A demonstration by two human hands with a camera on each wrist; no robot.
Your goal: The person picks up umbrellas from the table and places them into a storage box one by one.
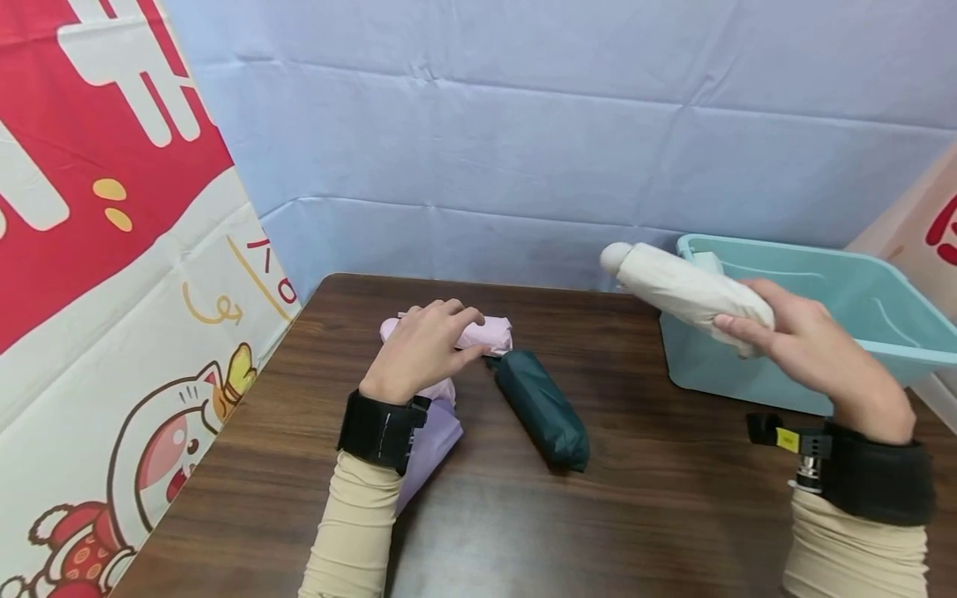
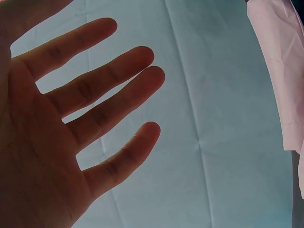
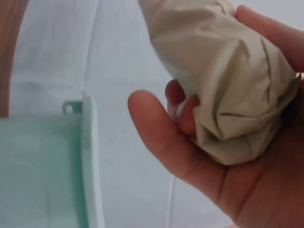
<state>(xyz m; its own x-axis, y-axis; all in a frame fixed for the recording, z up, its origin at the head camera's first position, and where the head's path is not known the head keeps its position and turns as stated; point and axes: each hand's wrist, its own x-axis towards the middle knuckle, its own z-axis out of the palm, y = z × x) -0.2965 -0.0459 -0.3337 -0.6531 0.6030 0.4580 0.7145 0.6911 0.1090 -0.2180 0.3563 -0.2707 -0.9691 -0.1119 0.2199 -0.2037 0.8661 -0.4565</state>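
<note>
Far left: printed sheet (image 1: 63, 324), red and white, cartoon figure low on it, bordering the dark wood table (image 1: 635, 523). Pale blue backdrop (image 1: 478, 149) behind.

Left hand (image 1: 420, 353) over the left part of the table, black strap (image 1: 377, 432) at the wrist, beige sleeve below. Fingers released, lightly bent in the head view, spread apart in the left wrist view; they hold nothing. Purple folded umbrella (image 1: 435, 440) lies beneath hand and strap, partly hidden. Pink folded umbrella (image 1: 489, 334) lies just beyond the hand, its middle covered by the fingers. To the right, dark green folded umbrella (image 1: 544, 411) slants toward the near side, upper end close by the pink one; cannot tell whether they touch.

Further right, white folded umbrella (image 1: 676, 286) held up off the table, tilted, round knob at upper left. Right hand (image 1: 818, 349) grasps its lower end, thumb and fingers wrapped about the fabric. Black strap (image 1: 878, 473) on this wrist too.

Far right: light teal bin (image 1: 718, 374) on the table, behind the right hand; white umbrella overlaps its left rim in the head view.
</note>
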